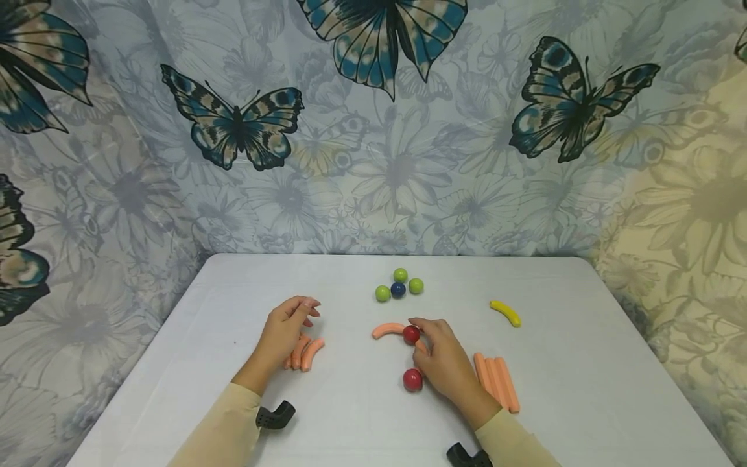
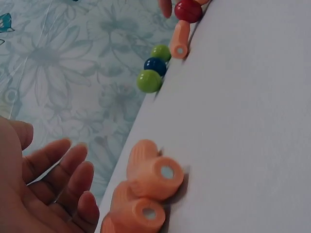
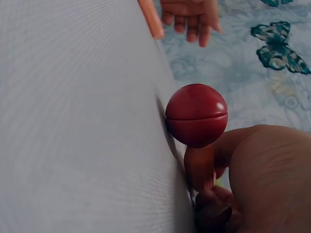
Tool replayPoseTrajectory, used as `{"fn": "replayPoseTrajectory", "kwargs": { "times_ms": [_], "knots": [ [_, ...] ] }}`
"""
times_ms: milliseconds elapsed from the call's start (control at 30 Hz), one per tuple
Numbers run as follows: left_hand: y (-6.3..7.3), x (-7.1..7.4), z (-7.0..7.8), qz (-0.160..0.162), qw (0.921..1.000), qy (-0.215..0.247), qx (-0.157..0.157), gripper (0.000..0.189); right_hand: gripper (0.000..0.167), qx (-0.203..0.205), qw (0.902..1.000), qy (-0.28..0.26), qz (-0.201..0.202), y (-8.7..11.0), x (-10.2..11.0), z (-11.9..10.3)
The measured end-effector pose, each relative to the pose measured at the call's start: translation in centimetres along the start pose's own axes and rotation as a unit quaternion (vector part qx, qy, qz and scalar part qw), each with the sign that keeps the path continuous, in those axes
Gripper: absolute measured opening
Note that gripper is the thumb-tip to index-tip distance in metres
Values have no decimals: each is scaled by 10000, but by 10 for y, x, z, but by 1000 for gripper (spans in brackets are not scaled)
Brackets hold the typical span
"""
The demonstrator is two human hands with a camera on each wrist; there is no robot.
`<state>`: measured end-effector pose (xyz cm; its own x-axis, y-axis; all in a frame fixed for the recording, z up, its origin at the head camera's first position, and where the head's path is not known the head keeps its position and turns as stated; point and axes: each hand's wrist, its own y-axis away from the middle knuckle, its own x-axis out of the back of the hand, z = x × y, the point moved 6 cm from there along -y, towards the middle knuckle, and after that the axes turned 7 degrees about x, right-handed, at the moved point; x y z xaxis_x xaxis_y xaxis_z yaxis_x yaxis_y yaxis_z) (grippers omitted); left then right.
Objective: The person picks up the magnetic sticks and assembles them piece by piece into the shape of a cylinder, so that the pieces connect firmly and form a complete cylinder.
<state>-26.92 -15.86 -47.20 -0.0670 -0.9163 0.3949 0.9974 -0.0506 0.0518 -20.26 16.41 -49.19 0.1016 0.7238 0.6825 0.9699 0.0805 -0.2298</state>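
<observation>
My right hand [image 1: 448, 364] reaches over a chain of magnetic building pieces. Its thumb and index finger pinch a curved orange rod [image 3: 198, 167] that runs between an upper red ball [image 1: 411, 335] and a lower red ball [image 1: 412, 380]; part of the rod is hidden behind the fingers. Another curved orange rod [image 1: 388, 330] extends leftward from the upper ball. My left hand [image 1: 286, 326] hovers with loosely bent fingers beside a few curved orange rods [image 1: 312, 354], holding nothing. Light metal discs show on those rods' ends in the left wrist view.
At the back middle, green balls [image 1: 382, 294] surround a dark blue ball [image 1: 398, 290]. A yellow curved rod [image 1: 505, 313] lies on the right. Several straight orange rods [image 1: 497, 383] lie side by side near the right forearm. The white table [image 1: 350, 428] meets a butterfly-patterned backdrop [image 1: 403, 168].
</observation>
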Motion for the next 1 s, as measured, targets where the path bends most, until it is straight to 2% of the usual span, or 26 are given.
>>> {"fn": "replayPoseTrajectory", "kwargs": {
  "times_ms": [167,267,400,500,600,700,867,1000],
  "knots": [
    [-2,19,-14,40,9993,147,354,45,63,-81,9999,27,-102,1,-2,1],
    [-5,25,-21,88,9985,208,496,43,57,-43,9998,172,-73,1,-1,1],
    [-8,28,-24,99,9979,253,583,43,40,-21,9996,266,87,0,1,2],
    [-12,26,-21,71,9983,234,527,48,34,-45,9996,213,153,-1,2,3],
    [-18,18,-11,28,9990,229,384,51,34,-91,9998,151,109,0,2,4],
    [-26,6,5,-83,9997,192,130,49,35,-104,9999,96,92,0,2,4],
    [-42,-21,29,-474,9982,265,-259,42,33,-108,9999,23,53,-1,2,6],
    [-54,-43,38,-869,9938,545,-420,44,33,-131,9999,-1,22,-1,1,7]
  ]
}}
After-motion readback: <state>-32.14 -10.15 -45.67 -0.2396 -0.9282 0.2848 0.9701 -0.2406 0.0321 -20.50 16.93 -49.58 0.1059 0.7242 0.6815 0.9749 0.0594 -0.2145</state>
